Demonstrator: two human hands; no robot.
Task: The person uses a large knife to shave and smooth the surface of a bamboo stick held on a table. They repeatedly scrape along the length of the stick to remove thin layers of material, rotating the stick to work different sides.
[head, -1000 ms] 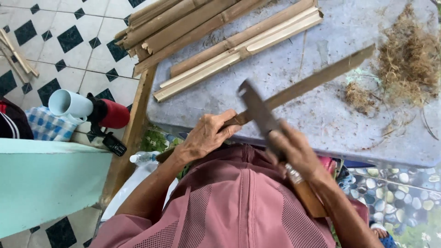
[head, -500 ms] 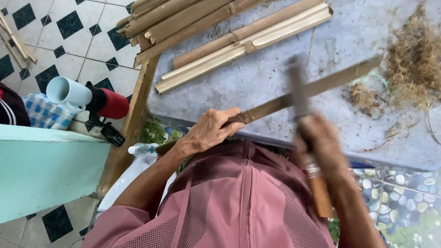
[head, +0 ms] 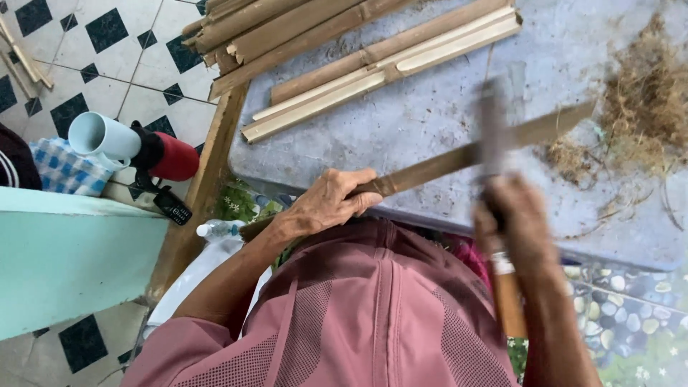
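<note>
Head view: left hand (head: 326,204) wrapped tight around the near end of a long bamboo strip (head: 466,154), pinning it against the lap. The strip runs up and to the right across the grey table (head: 430,107), its far end near the loose shavings (head: 641,100). Right hand (head: 512,215) closed around the wooden handle of a knife (head: 493,136); blade points up and crosses the strip about midway. Hand and blade are motion-blurred, so whether the edge touches the strip is unclear.

Step in hand, as I judge it: shaving or splitting the strip with the knife. The next stroke calls for the strip held steady, the blade running away from the holding fingers.

More split bamboo pieces (head: 387,61) lie at the table's far side. A flask with a pale cup (head: 132,147) sits on the tiled floor at left.
</note>
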